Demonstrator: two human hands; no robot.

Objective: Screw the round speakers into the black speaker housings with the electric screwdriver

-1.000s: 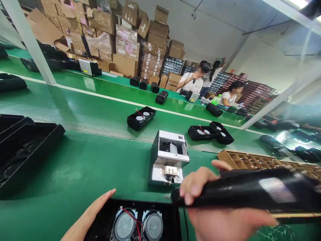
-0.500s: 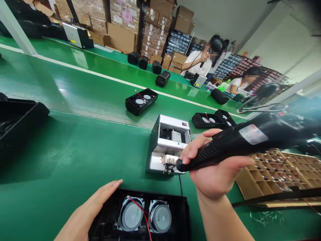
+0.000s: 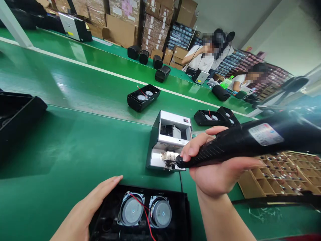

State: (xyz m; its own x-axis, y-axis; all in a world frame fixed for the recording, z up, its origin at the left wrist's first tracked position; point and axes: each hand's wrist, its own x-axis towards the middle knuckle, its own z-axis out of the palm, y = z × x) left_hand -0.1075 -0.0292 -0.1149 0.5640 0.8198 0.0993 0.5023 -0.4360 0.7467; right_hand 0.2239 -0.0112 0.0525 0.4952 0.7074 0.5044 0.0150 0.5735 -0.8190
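Note:
My right hand (image 3: 213, 164) is shut around a black electric screwdriver (image 3: 225, 147), and its tip rests at the metal outlet of a silver-and-white automatic screw feeder (image 3: 168, 140). My left hand (image 3: 85, 207) lies flat on the edge of an open black speaker housing (image 3: 105, 225). Two round speakers (image 3: 131, 210) (image 3: 160, 211) sit side by side in that housing, with a red wire running across them. The fingers of my left hand are apart and grip nothing.
A green conveyor belt (image 3: 75, 144) runs across the view, carrying more black speaker housings (image 3: 143, 97) (image 3: 209, 117). A cardboard divider tray (image 3: 265, 182) stands at the right, and a black tray (image 3: 17, 113) at the left. Two co-workers (image 3: 200, 58) (image 3: 240, 82) sit beyond, before stacked cartons (image 3: 152, 33).
The screwdriver has swung from low across my view up to the feeder's outlet, with my right hand carrying it. My left hand stays on the housing, and the whole view has tilted.

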